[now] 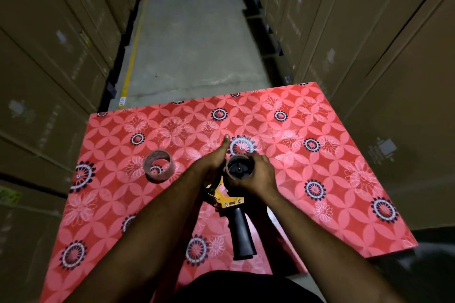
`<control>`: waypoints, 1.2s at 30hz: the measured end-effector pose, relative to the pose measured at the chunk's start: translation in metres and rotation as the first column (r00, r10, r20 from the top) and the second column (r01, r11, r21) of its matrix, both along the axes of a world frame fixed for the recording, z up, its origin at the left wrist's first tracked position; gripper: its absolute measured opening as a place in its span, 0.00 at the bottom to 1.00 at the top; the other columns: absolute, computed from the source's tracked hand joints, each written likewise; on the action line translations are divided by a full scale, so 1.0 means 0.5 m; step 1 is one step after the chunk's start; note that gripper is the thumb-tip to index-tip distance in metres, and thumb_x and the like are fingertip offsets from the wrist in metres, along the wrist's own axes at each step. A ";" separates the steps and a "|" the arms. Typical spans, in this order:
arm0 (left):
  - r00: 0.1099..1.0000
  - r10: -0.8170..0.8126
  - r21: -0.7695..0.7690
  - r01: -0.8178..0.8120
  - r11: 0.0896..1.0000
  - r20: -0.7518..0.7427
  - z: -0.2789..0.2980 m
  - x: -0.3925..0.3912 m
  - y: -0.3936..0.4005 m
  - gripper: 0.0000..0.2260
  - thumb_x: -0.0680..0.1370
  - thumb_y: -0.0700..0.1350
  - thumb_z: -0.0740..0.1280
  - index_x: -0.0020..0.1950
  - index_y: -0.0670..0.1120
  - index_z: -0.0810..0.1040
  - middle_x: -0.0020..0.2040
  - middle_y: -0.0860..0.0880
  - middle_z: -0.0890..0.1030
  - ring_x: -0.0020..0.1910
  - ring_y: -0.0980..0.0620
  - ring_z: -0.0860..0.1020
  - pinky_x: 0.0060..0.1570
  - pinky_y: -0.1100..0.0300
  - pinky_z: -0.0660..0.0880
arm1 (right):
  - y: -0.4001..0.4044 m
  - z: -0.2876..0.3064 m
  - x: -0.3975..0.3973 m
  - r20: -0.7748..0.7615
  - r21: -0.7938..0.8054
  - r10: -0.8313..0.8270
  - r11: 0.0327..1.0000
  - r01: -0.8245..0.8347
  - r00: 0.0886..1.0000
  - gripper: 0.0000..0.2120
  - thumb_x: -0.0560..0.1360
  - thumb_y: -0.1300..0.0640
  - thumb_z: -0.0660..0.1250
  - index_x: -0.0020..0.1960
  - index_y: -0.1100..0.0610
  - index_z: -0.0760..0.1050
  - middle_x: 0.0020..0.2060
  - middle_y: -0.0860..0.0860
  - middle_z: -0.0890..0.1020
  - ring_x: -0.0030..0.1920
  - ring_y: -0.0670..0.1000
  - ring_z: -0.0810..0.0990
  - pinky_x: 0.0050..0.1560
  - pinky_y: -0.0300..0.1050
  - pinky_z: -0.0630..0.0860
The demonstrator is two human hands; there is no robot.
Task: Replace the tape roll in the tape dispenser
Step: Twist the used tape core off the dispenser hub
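1. The person holds a yellow metal tape dispenser with a black plastic handle [240, 229] just above the red floral-patterned table [332, 179], handle pointing back toward their body.
2. The right hand [256, 177] is wrapped around a brown cardboard core [239, 167] sitting on the dispenser's black hub, fingers curled and pressed onto its rim.
3. The left hand [213, 163] steadies the dispenser's frame from the other side, thumb stretched forward; how tightly its fingers close underneath I cannot tell.
4. A roll of clear tape on a brown core [159, 166] lies flat on the table to the left, near the hands but not touching them.
5. That roll looks light and stiff, smooth on its outer face and likely tacky where the tape end lies; I would take it by the outer wall with fingers spread around it.
6. The core looks thin and easy to crush, so a gentle pull along the hub seems wise.
7. The dispenser's toothed blade end is hidden under the hands, a spot to watch.
8. The table has plenty of bare surface around; stacked cardboard boxes [61, 56] hem the aisle on both sides.
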State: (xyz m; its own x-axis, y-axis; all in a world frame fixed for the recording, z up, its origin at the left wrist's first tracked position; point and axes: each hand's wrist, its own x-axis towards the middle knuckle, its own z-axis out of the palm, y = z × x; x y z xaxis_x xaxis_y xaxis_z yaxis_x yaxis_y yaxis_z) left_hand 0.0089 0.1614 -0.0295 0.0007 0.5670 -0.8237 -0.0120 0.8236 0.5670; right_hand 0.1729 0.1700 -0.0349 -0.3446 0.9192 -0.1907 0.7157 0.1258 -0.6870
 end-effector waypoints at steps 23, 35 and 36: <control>0.999 0.024 0.062 -0.026 0.998 0.038 -0.012 0.016 -0.008 0.50 0.73 0.80 0.46 0.58 0.39 0.85 0.55 0.37 0.87 0.56 0.40 0.85 0.66 0.44 0.77 | -0.027 0.020 0.008 0.040 -0.104 0.007 0.995 -0.003 0.999 0.53 0.54 0.38 0.82 0.72 0.53 0.65 0.62 0.54 0.67 0.67 0.57 0.70 0.64 0.51 0.76; 0.999 -0.009 -0.005 0.009 1.000 -0.046 0.026 0.022 -0.002 0.51 0.73 0.79 0.42 0.49 0.37 0.85 0.41 0.40 0.88 0.43 0.45 0.86 0.46 0.54 0.79 | 0.002 0.017 0.027 0.021 -0.071 0.107 0.992 -0.106 0.994 0.44 0.53 0.35 0.79 0.65 0.52 0.75 0.58 0.52 0.79 0.59 0.55 0.79 0.56 0.44 0.77; 0.999 -0.006 0.002 0.006 1.000 -0.031 0.028 0.027 -0.001 0.48 0.76 0.77 0.41 0.47 0.38 0.84 0.38 0.41 0.87 0.37 0.47 0.86 0.40 0.57 0.78 | -0.003 0.019 0.023 0.037 -0.091 0.093 0.992 -0.090 0.995 0.47 0.52 0.35 0.79 0.67 0.52 0.73 0.59 0.53 0.77 0.61 0.56 0.77 0.59 0.47 0.77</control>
State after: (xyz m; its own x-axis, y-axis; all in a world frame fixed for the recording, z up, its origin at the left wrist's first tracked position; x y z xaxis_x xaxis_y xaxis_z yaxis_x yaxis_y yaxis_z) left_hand 0.0224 0.1609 -0.0156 -0.0215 0.5690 -0.8220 0.0109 0.8223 0.5689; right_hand 0.1843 0.1683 -0.0256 -0.4168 0.8628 -0.2863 0.7319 0.1317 -0.6686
